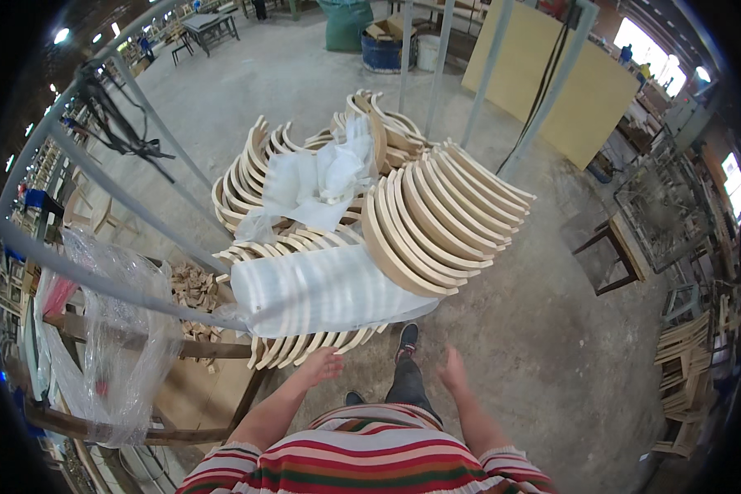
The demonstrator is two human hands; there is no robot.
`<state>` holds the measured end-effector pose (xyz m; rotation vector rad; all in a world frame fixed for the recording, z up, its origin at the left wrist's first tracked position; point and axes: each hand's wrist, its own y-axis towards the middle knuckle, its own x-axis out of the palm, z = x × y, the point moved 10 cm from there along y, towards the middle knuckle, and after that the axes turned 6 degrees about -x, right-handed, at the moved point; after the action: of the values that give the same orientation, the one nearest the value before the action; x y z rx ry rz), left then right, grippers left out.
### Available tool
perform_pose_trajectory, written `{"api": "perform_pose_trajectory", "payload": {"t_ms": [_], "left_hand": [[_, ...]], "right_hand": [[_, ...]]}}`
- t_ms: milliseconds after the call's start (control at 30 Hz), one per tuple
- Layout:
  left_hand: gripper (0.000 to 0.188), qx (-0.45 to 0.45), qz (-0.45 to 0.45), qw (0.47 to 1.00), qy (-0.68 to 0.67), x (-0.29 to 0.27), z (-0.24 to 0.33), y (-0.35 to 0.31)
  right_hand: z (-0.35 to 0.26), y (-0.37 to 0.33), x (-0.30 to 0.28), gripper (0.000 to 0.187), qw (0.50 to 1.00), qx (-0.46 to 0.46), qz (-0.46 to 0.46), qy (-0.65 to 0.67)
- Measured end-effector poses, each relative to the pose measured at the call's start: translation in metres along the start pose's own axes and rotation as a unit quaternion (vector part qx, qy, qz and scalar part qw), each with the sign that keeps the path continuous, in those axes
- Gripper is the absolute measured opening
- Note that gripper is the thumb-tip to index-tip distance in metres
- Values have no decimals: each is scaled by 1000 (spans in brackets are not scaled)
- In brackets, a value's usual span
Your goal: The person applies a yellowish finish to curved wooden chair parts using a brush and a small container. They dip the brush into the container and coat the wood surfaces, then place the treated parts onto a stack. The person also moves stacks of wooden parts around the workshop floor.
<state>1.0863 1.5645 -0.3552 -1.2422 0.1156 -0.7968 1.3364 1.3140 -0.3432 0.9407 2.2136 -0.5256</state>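
My left hand (323, 365) is held just in front of a row of curved wooden pieces, its fingers loosely apart with nothing in them. Farther right, over the floor, my right hand (452, 370) hangs empty, its fingers stretched out. A translucent white foam sheet (321, 288) lies over the near row, whose curved ends (305, 350) stick out below it. Behind and to the right, a neat row of bent wooden pieces (449, 218) leans on edge. More curved pieces (243, 185) stand at the far left of the pile, partly under crumpled foam sheeting (317, 177).
Grey metal bars (115, 284) curve around the pile's left side. Clear plastic wrap (128, 329) drapes over a wooden frame at left, near small wood offcuts (193, 288). A wooden stool-like frame (613, 255) and stacked wooden frames (683, 370) stand at right. A large yellowish board (552, 82) leans behind.
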Motion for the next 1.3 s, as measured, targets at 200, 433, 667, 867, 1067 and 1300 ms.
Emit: {"api": "perform_pose_trajectory", "payload": {"t_ms": [200,433,667,867,1067,1300], "left_hand": [[40,-6,81,996,-36,29,61,79],[44,19,199,978,-63,65,131,205],[43,0,228,964,-135,78,155,273],[57,1,227,957,-179,105,145,268],[61,101,136,969,-180,126,166,270],[59,10,57,969,-239,124,154,283]], "right_hand": [[-27,190,-33,66,995,-40,-21,-87],[-58,344,1,78,982,-132,-55,-120],[-73,389,2,68,969,-198,-11,-144],[-61,410,-16,78,994,-106,0,-34],[-50,396,1,62,972,-206,-67,-91],[-25,403,28,55,950,-112,-178,-231]]}}
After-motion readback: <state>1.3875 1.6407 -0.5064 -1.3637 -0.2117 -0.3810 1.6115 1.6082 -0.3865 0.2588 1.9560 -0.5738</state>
